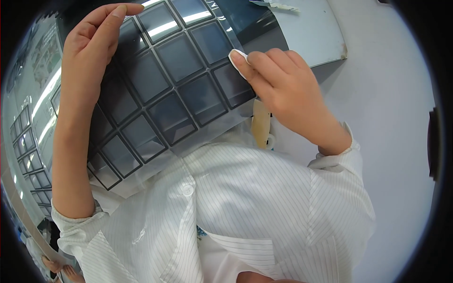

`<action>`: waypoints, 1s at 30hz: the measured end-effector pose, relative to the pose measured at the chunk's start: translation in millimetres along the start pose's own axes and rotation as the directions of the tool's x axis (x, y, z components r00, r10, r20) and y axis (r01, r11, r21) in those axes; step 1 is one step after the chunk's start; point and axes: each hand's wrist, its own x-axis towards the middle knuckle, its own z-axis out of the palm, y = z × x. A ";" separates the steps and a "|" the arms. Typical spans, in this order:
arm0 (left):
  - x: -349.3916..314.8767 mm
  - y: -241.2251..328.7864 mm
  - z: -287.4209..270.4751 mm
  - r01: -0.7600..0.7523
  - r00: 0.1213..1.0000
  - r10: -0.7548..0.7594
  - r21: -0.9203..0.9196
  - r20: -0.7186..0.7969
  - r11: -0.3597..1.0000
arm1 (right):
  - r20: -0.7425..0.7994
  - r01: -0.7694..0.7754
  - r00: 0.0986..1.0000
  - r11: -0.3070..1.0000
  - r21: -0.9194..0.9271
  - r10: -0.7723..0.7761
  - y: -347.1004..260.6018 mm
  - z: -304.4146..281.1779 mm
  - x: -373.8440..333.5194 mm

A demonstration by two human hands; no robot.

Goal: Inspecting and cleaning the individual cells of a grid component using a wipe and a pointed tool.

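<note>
A large glossy sheet with dark-framed rectangular panes lies in front of me, and bright light streaks reflect across its far part. Over its far left portion is my left hand, fingers curled in and thumb pressed against the index finger. Whatever that pinch may hold is too small to make out. My right hand grips a small folded white wipe at the sheet's right side. The wipe touches or nearly touches the corner pane there. Clear film shows along the sheet's near edge, close to my striped shirt.
A pale board with a sharp corner sits at the far right. Below my right hand is a yellowish strip, beside a small white ring. More framed panes lie at the left. Another person's hands show at lower left.
</note>
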 end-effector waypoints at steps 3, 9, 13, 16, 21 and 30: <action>-0.8 -1.8 -1.3 -0.005 1.000 0.004 0.002 0.023 1.000 | 0.034 0.030 0.999 0.999 0.022 -0.030 0.8 -2.9 -3.9; 0.4 -6.1 2.0 -0.023 0.999 0.023 0.023 0.023 0.999 | 0.079 0.003 0.997 1.000 -0.031 -0.001 5.7 -12.2 -5.7; -3.7 -7.0 -2.1 -0.039 0.998 0.037 0.053 0.046 0.998 | -0.003 -0.103 0.995 0.987 -0.124 0.104 18.7 -23.2 -3.8; -0.7 -2.4 0.7 -0.051 0.996 0.048 0.032 0.069 0.998 | -0.055 -0.042 0.997 0.997 0.068 0.046 15.6 -25.0 -1.1; 3.4 -4.6 3.5 -0.081 0.993 0.081 -0.004 0.082 0.997 | -0.053 -0.030 0.998 0.971 0.237 0.044 8.3 -16.3 12.4; -3.2 3.0 1.7 -0.113 0.991 0.109 0.038 0.080 0.993 | -0.025 0.219 0.976 0.974 0.059 -0.218 -7.6 -4.9 10.4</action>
